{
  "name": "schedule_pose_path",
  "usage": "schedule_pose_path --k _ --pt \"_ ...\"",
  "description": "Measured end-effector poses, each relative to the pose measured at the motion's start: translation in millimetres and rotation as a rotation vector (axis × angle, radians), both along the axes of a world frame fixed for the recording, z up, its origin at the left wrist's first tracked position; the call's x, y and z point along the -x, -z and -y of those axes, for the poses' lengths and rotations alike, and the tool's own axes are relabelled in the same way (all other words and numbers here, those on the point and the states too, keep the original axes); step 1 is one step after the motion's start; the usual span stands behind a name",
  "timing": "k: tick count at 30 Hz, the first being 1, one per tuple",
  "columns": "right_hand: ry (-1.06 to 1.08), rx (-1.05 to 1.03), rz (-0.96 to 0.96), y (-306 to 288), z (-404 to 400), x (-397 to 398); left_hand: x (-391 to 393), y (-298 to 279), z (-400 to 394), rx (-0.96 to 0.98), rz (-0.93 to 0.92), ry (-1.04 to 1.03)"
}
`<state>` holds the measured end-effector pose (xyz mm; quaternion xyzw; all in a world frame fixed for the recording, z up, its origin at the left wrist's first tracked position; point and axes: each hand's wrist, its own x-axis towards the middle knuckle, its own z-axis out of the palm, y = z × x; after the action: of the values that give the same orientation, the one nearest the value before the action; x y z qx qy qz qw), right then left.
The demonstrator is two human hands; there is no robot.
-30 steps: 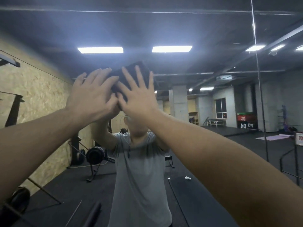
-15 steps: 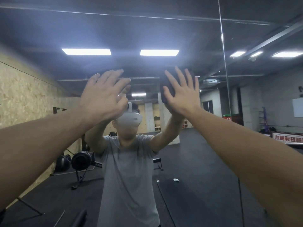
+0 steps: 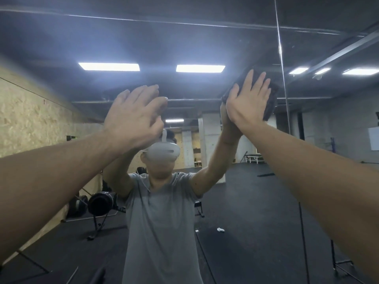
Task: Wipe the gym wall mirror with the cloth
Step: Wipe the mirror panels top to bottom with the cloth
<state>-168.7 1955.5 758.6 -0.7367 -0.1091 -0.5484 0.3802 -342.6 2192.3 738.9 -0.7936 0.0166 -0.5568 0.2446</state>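
Right grip [image 3: 249, 103]: hand raised above head height, arm extended up and forward, fingers straight and slightly spread, palm pressed flat on a dark cloth [image 3: 270, 99]. No finger curls round the cloth; it is held only by pressure against the wall mirror [image 3: 205, 37]. The cloth shows past the fingertips and along the hand's outer edge, just left of a vertical seam [image 3: 282, 68] between mirror panels.

Left grip [image 3: 134, 115]: hand raised to about the same height, well apart from the right, fingers extended and close together, holding nothing. Its outline is blurred; whether the palm touches the glass cannot be told.

Head view, reflection: both bare forearms enter from the lower corners and angle upward toward the glass. The mirror shows the person in a grey T-shirt [image 3: 162, 222] wearing a white headset [image 3: 164, 153], arms lifted to meet the hands. Also reflected: ceiling light panels [image 3: 108, 67], a chipboard wall [image 3: 30, 119] at left, a black floor [image 3: 256, 201], and dark gym equipment [image 3: 101, 202] at lower left.
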Motion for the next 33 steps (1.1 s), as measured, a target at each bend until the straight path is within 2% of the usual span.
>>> schedule_pose_path --k 3,9,18,22,24,33 --pt "0.018 0.027 0.031 -16.5 -25.4 17.6 13.7 -4.5 -17.3 0.012 0.015 -0.016" --pt "-0.017 0.256 0.227 -46.3 -127.1 78.5 49.4 -14.7 -67.2 0.048 0.068 -0.024" --pt "-0.133 0.647 0.448 -26.1 -249.2 152.1 91.6 -15.2 -125.1 0.057 0.17 -0.02" --pt "-0.14 0.742 0.494 -24.3 -238.2 144.6 89.1 -9.9 -120.8 0.104 0.162 0.041" --pt "-0.12 0.776 0.521 -23.2 -218.3 134.3 86.3 -12.5 -111.6 0.068 0.17 0.049" --pt "-0.102 0.575 0.341 -23.9 -91.4 65.6 48.2 -34.7 -39.3 -0.041 0.139 0.035"
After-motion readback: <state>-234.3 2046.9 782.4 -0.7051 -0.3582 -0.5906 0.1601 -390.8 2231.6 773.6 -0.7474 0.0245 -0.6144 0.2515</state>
